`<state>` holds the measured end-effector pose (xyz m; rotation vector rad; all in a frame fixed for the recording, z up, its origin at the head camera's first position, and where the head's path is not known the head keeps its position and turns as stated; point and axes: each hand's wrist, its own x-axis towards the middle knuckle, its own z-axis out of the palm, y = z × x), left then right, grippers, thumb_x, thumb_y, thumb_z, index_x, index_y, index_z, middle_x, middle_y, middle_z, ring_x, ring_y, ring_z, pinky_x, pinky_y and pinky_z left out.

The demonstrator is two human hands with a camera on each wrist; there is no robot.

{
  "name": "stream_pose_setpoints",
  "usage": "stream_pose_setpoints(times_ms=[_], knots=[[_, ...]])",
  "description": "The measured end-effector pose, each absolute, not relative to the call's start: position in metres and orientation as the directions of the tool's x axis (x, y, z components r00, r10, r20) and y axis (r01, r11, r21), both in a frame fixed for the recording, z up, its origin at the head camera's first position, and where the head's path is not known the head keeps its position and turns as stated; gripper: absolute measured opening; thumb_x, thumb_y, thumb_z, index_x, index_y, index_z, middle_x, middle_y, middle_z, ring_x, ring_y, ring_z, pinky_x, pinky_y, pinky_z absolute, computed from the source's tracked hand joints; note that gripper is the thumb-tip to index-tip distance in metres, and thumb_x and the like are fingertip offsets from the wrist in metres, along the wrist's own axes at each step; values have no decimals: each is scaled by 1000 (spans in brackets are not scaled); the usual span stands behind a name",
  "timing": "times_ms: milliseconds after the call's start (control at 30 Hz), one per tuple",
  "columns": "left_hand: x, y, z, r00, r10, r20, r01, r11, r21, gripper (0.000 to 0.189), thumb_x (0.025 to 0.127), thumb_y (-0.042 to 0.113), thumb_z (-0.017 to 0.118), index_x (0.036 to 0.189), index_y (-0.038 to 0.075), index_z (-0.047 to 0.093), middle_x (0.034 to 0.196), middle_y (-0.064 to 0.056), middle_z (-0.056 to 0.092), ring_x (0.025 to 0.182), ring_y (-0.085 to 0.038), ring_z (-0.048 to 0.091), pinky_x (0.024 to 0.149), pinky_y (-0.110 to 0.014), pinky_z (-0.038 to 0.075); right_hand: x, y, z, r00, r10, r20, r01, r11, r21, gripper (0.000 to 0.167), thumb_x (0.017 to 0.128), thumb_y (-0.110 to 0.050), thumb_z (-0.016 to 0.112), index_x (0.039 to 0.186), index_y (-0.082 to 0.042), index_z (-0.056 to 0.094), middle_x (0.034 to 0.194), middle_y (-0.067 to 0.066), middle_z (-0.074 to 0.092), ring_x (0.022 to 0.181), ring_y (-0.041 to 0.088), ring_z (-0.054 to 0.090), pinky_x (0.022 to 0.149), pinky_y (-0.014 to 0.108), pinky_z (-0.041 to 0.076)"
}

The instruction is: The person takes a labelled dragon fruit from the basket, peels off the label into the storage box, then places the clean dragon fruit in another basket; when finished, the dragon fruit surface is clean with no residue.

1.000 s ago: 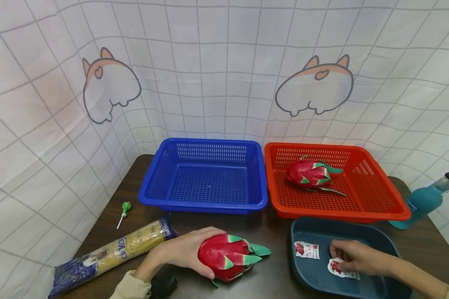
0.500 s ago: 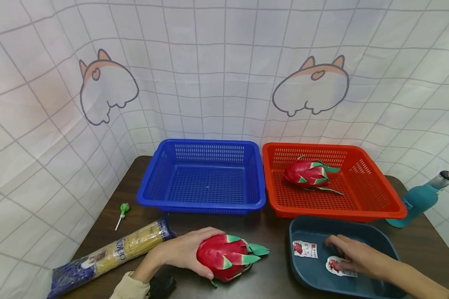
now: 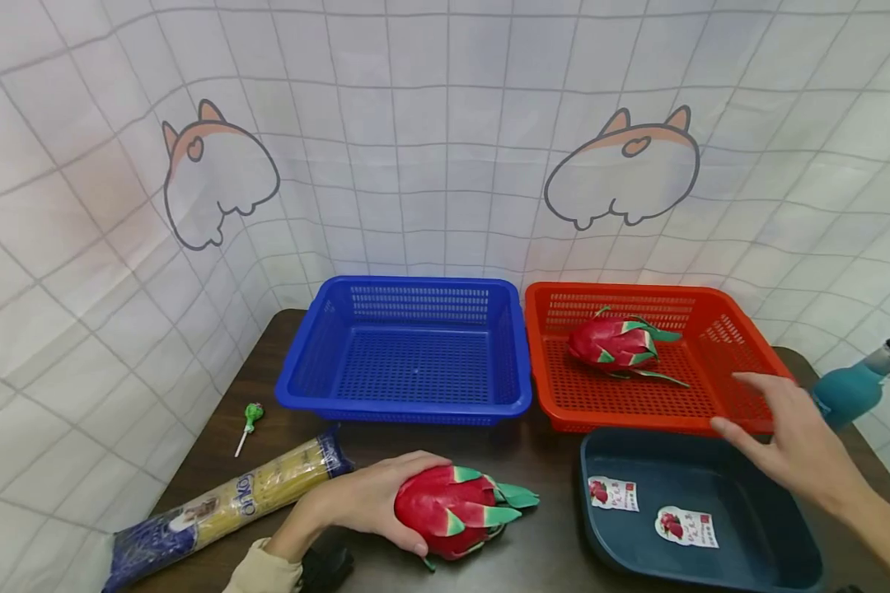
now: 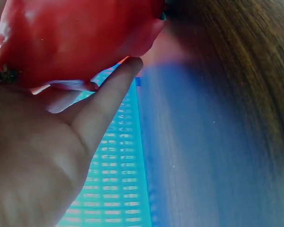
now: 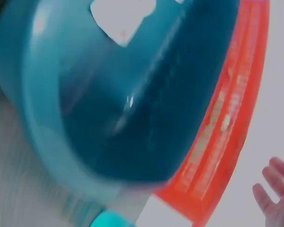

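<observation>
My left hand (image 3: pixel 371 498) grips a red dragon fruit (image 3: pixel 452 511) with green-tipped scales, low over the front middle of the table. Its thumb and fingers lie along the fruit's rounded end; the left wrist view shows the same red skin (image 4: pixel 80 42) against the fingers. My right hand (image 3: pixel 801 441) is in the air over the back right corner of a dark blue tray (image 3: pixel 756 535), fingers spread and nothing in them. Two small white packets (image 3: pixel 612 494) with red fruit pictures lie flat in that tray. Close beyond the hand stands a teal bottle (image 3: pixel 849 395).
A blue basket (image 3: pixel 415 412) stands at the back. Beside it, a red basket (image 3: pixel 719 420) holds another dragon fruit (image 3: pixel 614 343). A bag of dry noodles (image 3: pixel 230 506) and a green lollipop (image 3: pixel 250 416) lie at the left. A black object (image 3: pixel 326 568) sits by the left wrist.
My right hand has left the packet in the tray and risen back and right toward the bottle, its fingers opening out. The left hand and its dragon fruit stay in place.
</observation>
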<state>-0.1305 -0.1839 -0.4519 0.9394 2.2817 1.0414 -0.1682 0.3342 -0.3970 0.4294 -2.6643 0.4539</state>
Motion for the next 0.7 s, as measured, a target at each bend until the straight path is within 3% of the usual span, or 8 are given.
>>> stream_pose_setpoints(times_ms=[167, 433, 533, 700], knots=[[-130, -184, -450, -657, 744, -118, 412, 486, 771, 85, 75, 55, 76, 145, 32, 34, 140, 10, 47, 123, -10, 49, 93, -26, 51, -179, 364, -409, -933, -48, 356, -167, 936, -311, 86, 84, -42, 70, 143, 7, 32, 134, 37, 35, 114, 53, 30, 82, 72, 34], [-128, -184, -446, -664, 734, -145, 405, 516, 755, 85, 74, 57, 76, 145, 34, 34, 139, 11, 47, 123, -10, 49, 92, -27, 51, -178, 381, -433, -950, 14, 311, -100, 932, -349, 91, 87, -44, 62, 149, 7, 19, 148, 39, 20, 128, 60, 22, 90, 81, 26], [-127, -183, -446, -666, 731, -147, 408, 522, 749, 85, 74, 56, 76, 145, 34, 34, 139, 11, 48, 123, -11, 49, 92, -27, 51, -181, 382, -436, -954, 16, 301, -103, 921, -376, 91, 88, -42, 62, 149, 8, 18, 143, 41, 26, 123, 59, 27, 86, 79, 30], [-127, -182, -446, -661, 737, -142, 413, 515, 751, 85, 75, 57, 75, 145, 33, 34, 139, 10, 47, 123, -11, 49, 92, -27, 51, -184, 384, -438, -949, 17, 314, -126, 893, -431, 78, 87, -34, 66, 137, 14, 31, 120, 38, 40, 104, 52, 37, 74, 70, 38]])
